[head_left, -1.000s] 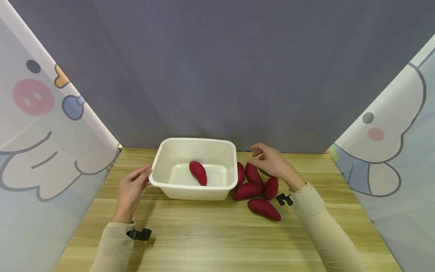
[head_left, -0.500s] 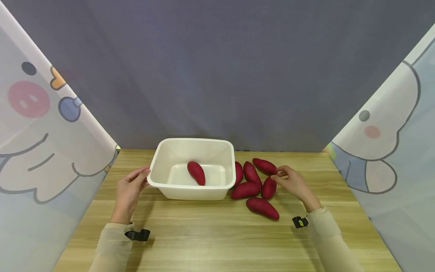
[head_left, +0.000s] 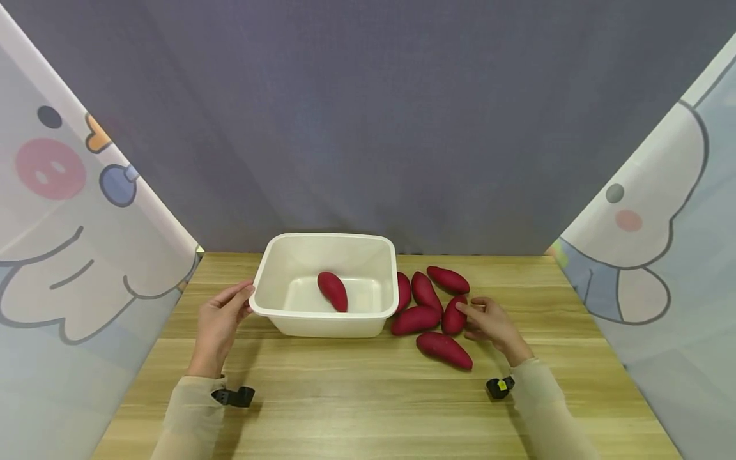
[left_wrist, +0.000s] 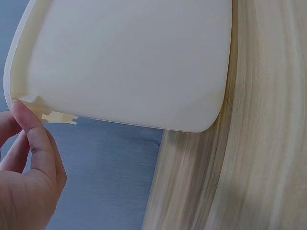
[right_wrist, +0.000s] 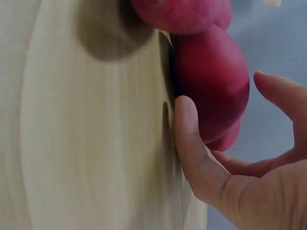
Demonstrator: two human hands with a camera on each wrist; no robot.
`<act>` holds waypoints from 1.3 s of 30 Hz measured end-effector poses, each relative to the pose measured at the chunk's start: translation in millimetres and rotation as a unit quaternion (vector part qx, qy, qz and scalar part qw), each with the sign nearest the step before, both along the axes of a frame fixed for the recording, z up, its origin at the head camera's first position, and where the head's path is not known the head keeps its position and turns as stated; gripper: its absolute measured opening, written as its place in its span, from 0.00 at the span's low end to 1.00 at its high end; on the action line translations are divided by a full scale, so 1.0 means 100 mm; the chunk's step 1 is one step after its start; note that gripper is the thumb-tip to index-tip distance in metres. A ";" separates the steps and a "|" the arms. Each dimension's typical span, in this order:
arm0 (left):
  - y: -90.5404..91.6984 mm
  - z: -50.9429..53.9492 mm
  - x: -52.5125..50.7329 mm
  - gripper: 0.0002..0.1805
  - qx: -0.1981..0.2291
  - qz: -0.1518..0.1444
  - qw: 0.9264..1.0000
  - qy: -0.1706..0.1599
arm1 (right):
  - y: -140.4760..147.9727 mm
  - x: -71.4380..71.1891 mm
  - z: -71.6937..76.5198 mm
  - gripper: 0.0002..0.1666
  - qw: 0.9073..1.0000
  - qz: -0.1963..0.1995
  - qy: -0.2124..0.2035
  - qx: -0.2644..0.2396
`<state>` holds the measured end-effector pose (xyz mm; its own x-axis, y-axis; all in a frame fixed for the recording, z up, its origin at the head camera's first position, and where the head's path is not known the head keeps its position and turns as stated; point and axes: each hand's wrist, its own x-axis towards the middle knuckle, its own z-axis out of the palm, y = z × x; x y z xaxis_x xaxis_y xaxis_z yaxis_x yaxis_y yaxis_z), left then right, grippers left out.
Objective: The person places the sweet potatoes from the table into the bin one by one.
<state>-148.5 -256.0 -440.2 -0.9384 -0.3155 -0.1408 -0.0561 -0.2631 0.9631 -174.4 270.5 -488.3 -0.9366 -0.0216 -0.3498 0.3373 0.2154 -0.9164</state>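
Observation:
With its fingertips, my left hand pinches the left rim of a white plastic basin; the left wrist view shows the thumb over the rim. One dark red sweet potato lies inside the basin. My right hand reaches to the nearest sweet potato on the table, its thumb and fingers spread on either side. In the right wrist view, one fingertip lies against that sweet potato, while another stands a little away from it.
Other sweet potatoes lie close by: one at the back, one in front and several between them and the basin. The wooden table meets a grey cloth backdrop. Printed panels stand at both sides.
My right hand has moved from above the back of the pile, rightwards and then nearer, to the right-hand sweet potato. My left hand and the basin stay in place.

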 end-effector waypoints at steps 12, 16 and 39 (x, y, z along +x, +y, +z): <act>0.00 0.00 -0.01 0.15 0.004 0.001 1.000 0.000 | -0.03 -0.04 -0.05 0.48 1.000 -0.002 0.003 0.008; 0.00 0.00 0.00 0.16 0.010 -0.001 1.000 0.006 | -0.03 -0.03 -0.06 0.44 1.000 -0.007 0.000 -0.010; 0.00 0.00 -0.01 0.13 0.020 -0.002 1.000 0.012 | -0.01 0.08 0.12 0.41 0.994 0.029 0.037 -0.097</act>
<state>-149.1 -256.0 -440.3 -0.9425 -0.3073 -0.1313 -0.0348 -0.3006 0.9531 -166.8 269.5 -476.3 -0.9547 -0.1366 -0.2642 0.2598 0.0497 -0.9644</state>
